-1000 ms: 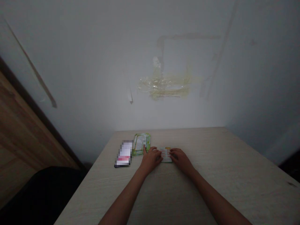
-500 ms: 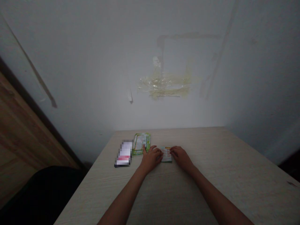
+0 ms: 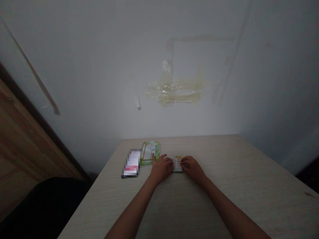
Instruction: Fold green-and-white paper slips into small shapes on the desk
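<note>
A small printed packet [image 3: 177,165], pale with reddish print and an orange patch at its top edge, lies flat on the table between my hands. My left hand [image 3: 161,169] grips its left edge with the fingers nearest it, while the outer fingers spread away toward a stack of green packets [image 3: 151,152]. On the right edge, the fingers of my right hand [image 3: 193,167] are bent together and closed on the packet. Both hands cover parts of its sides, and the fingertips underneath are hidden.
A phone [image 3: 132,162] with a blurred, lit screen lies left of the green stack. The pale wooden table [image 3: 224,186] meets a wall [image 3: 99,66] with peeling tape [image 3: 174,91]. A dark object [image 3: 45,205] stands beside the table's left edge.
Both hands stay at the packet with only slight shifts of the fingers. The right fingers now sit a little lower on its right edge, showing more of the orange patch.
</note>
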Demonstrator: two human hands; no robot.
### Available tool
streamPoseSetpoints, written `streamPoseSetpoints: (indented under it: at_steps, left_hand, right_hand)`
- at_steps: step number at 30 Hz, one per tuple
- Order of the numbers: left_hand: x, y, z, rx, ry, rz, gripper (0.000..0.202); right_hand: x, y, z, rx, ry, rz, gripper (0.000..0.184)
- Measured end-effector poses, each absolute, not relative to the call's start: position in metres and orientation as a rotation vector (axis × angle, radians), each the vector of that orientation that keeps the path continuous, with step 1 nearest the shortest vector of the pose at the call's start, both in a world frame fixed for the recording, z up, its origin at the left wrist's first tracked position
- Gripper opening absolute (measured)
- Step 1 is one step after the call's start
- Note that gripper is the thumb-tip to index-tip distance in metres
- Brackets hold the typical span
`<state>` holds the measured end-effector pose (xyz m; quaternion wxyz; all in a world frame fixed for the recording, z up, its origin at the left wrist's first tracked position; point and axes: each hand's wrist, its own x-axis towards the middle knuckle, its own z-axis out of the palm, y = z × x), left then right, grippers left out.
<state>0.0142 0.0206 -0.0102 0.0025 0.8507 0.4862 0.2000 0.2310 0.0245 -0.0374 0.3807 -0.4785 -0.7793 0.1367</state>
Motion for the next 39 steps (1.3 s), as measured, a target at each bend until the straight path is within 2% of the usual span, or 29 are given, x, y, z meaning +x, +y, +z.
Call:
streamPoseSetpoints:
  at_steps: [6,14,22,30,35,39]
  left_hand:
    - [0.026,0.023,-0.007,2.692,1.584,0.588,0.021]
    - [0.026,0.022,-0.014,2.662,1.557,0.621,0.033]
    - [0.026,0.022,-0.013,2.658,1.564,0.602,0.033]
    - [0.024,0.024,-0.019,2.678,1.569,0.641,0.032]
    - [0.023,0.025,-0.023,2.660,1.548,0.662,0.032]
    - [0.023,0.025,-0.023,2.647,1.553,0.648,0.032]
  right_hand:
    - [0.236,0.019,-0.032,-1.276,-2.008,0.425,0.019]
    - [0.239,0.021,-0.032,-1.377,-1.848,0.622,0.018]
    - [0.234,0.027,-0.028,-1.538,-1.881,0.359,0.009]
    - [0.225,0.035,-0.026,-1.661,-1.929,0.163,0.013]
    - [0.225,0.038,-0.034,-1.613,-1.943,0.147,0.011]
    - [0.229,0.039,-0.039,-1.545,-1.870,0.270,0.013]
